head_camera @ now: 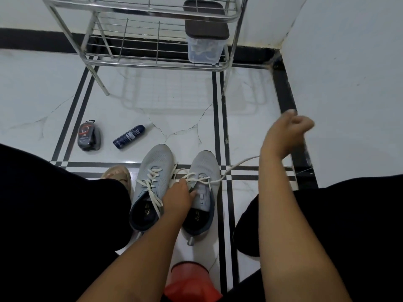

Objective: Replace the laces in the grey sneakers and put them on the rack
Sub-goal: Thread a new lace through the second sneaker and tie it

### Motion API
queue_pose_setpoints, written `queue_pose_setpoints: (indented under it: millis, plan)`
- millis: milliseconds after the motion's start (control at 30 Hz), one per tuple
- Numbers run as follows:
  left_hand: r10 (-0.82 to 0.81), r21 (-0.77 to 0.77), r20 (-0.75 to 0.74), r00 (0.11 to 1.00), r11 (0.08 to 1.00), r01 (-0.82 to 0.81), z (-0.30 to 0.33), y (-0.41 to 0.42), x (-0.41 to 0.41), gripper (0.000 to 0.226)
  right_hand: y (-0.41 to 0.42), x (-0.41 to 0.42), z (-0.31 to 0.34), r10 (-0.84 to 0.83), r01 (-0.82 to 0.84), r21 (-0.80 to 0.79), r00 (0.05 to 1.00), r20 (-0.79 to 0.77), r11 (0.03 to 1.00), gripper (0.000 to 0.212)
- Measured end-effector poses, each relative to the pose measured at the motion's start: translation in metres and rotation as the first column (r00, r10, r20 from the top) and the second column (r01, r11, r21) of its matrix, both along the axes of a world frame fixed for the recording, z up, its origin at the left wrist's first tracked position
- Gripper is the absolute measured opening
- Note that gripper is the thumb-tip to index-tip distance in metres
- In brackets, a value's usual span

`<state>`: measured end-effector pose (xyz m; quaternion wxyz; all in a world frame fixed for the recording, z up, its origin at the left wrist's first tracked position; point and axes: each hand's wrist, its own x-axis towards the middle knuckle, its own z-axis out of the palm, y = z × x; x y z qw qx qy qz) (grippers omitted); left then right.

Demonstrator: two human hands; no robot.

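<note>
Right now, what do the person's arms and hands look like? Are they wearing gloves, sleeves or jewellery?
Both forearms are bare to the frame edge: no sleeves show. The left hand and right hand wear no gloves, and no watch, bracelet or ring is visible. The right hand is slightly blurred, so small details are uncertain.

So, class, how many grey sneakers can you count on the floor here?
2. The left sneaker stands laced beside the right sneaker, which the left hand holds. None seem hidden.
</note>
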<state>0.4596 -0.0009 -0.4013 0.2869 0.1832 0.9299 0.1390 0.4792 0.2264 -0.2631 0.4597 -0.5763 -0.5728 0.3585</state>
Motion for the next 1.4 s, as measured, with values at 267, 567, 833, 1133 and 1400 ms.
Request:
queue_pose_setpoints:
  millis: [267, 567, 833, 1133, 1400]
  plan:
    - [-0.055, -0.031, 0.016, 0.998, 0.998, 0.055, -0.006, -0.001, -0.004, 0.038, -0.097, 0.038, -0.149, 0.867, -0.401, -0.768, 0.22, 0.448, 0.499, 0.019]
    - [-0.022, 0.041, 0.028, 0.999, 0.999, 0.021, -0.011, -0.004, -0.002, 0.038, -0.048, 0.048, -0.126, 0.187, 0.187, -0.674, 0.878, 0.441, 0.714, 0.038]
    - [-0.049, 0.134, 0.055, 0.997, 0.99, 0.041, -0.023, 0.007, -0.029, 0.025, -0.102, 0.041, -0.153, 0.797, -0.382, -0.699, 0.318, 0.514, 0.604, 0.024]
    - [0.044, 0.043, 0.002, 0.999, 0.998, -0.044, -0.033, 0.006, -0.025, 0.021, -0.102, 0.038, -0.154, 0.753, -0.295, -0.694, 0.305, 0.583, 0.657, 0.02]
    - [0.224, 0.119, 0.134, 0.965, 0.963, -0.24, -0.012, 0.014, -0.025, 0.042, -0.089, 0.016, -0.133, 0.617, -0.262, -0.64, 0.662, 0.425, 0.722, 0.038]
